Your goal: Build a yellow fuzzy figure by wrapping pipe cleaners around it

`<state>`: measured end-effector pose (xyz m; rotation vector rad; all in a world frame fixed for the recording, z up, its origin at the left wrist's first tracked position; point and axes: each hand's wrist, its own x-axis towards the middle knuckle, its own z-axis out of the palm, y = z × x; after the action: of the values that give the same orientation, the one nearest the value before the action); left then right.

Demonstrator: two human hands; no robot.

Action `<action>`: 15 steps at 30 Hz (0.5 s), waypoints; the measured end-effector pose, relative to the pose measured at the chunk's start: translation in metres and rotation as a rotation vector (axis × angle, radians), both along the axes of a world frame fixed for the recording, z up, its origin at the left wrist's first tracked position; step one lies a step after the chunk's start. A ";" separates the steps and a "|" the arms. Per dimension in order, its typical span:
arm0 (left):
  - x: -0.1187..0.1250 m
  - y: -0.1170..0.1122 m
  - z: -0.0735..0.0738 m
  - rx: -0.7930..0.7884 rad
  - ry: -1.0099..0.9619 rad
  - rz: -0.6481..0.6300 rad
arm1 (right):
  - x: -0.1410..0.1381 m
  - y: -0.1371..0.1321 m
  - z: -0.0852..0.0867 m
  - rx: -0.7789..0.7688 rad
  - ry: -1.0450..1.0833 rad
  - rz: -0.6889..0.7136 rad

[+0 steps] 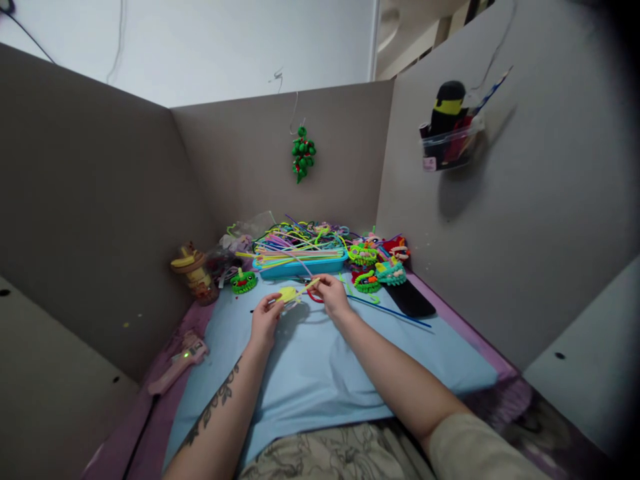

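Observation:
My left hand point(267, 319) pinches a small yellow piece of coiled pipe cleaner point(287, 294) above the blue cloth. From it a yellow strand runs right to my right hand point(330, 293), whose fingers are closed on the strand's end. Just behind my right hand lie red-handled scissors point(315, 296), partly covered by it. A dark blue pipe cleaner point(390, 310) lies on the cloth to the right. Beyond my hands stands a blue tray point(280, 269) heaped with pipe cleaners of many colours.
Several fuzzy animal heads point(367, 280) sit right of the tray, beside a black flat object point(410, 299). A green frog head point(244, 282) and a tumbler point(197, 275) are at left. A pink glue gun point(180, 365) lies nearer me. Grey panels point(280, 160) surround the table.

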<state>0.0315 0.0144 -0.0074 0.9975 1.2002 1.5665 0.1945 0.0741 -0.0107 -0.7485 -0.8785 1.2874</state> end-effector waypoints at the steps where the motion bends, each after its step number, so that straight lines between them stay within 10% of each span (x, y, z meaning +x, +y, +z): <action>1: 0.000 0.000 0.000 0.003 0.006 -0.006 | 0.000 0.002 -0.001 -0.035 0.036 0.008; 15: 0.002 -0.002 0.003 0.045 -0.031 -0.060 | 0.001 0.009 -0.012 -0.179 0.053 0.170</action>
<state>0.0331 0.0125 -0.0039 1.0252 1.1079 1.5622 0.1952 0.0830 -0.0222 -0.7883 -0.8049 1.5453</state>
